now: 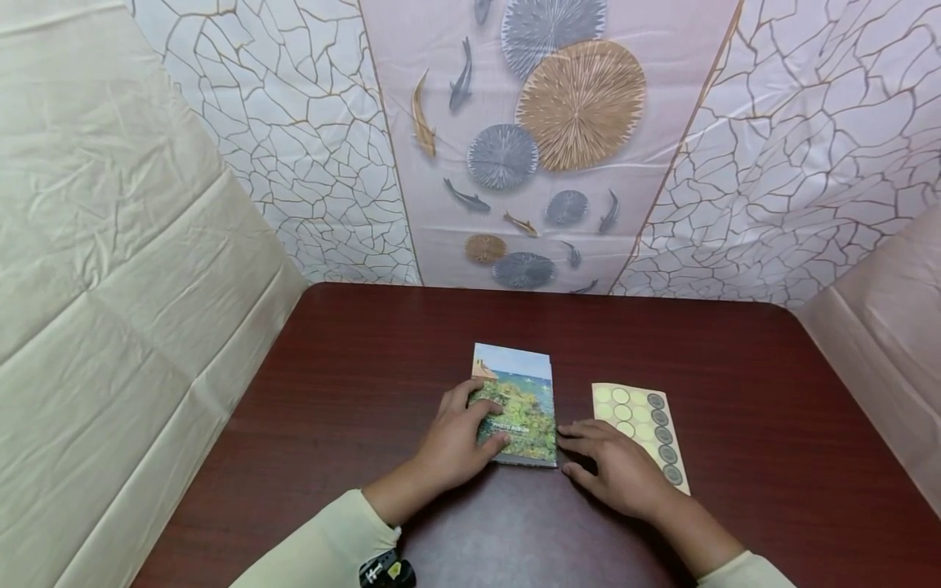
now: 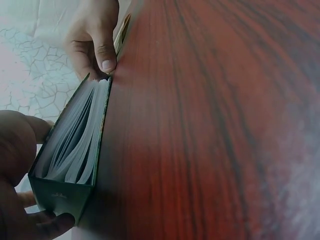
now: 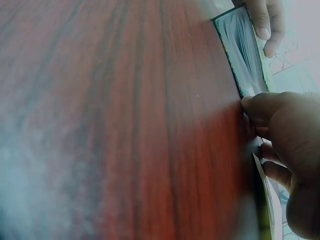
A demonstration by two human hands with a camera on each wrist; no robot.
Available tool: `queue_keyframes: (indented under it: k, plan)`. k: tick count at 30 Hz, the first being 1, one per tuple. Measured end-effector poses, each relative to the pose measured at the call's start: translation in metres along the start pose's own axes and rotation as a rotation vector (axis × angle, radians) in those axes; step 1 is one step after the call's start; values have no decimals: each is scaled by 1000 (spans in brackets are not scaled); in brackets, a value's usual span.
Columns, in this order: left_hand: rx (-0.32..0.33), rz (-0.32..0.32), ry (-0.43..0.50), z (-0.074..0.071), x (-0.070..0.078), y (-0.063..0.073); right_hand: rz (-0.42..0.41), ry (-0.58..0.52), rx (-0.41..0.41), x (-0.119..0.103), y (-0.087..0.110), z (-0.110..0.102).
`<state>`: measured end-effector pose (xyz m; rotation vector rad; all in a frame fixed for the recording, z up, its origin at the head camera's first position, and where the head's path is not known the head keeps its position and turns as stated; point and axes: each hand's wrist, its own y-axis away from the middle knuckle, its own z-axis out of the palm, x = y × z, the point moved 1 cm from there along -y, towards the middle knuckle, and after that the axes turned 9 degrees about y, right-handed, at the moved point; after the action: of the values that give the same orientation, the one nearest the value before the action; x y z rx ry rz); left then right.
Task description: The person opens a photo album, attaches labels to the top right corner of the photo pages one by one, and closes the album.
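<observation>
A thick photo album (image 1: 525, 392) with a printed seaside garden cover lies flat on the table. My left hand (image 1: 459, 433) grips its left side: the thumb lies over the cover, and in the left wrist view some fingertips press the dark green spine (image 2: 60, 197). The page edges (image 2: 75, 135) face toward me, and the album is closed. My right hand (image 1: 613, 465) is at the album's right edge, its fingertips touching or very near it, with fingers loosely bent and holding nothing. Partly beneath that hand lies a cream sheet of round stickers (image 1: 638, 415), its lower left part hidden.
The dark red-brown wooden table (image 1: 353, 392) carries the album and the sheet. A patterned cloth (image 1: 434, 188) hangs behind its far edge, and plain pale cloth (image 1: 147, 269) hangs on the left side. A dark wristwatch-like strap (image 1: 385, 567) shows at my left sleeve.
</observation>
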<state>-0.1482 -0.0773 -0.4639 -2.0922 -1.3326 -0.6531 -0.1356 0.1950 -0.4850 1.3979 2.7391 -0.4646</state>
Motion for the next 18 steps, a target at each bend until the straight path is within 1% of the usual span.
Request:
queue_keyframes:
  k: [4, 7, 9, 12, 15, 17, 18]
  plan:
    - [6, 25, -2, -1, -3, -1, 17, -7, -16, 0, 0, 0]
    - [12, 45, -14, -2, -7, -1, 11, 7, -8, -1, 0, 0]
    - [12, 54, -23, -4, -9, 0, -6, 27, 24, -1, 0, -1]
    - [10, 66, -23, -6, -12, 0, -19, 71, 105, 2, 0, -6]
    - [29, 84, -10, -9, -12, 0, 23, 141, 167, 7, 3, -11]
    - [41, 86, -3, -11, -11, 0, 69, 189, 169, 12, 5, -15]
    - [44, 84, 0, -12, -11, 1, 92, 211, 157, 14, 7, -16]
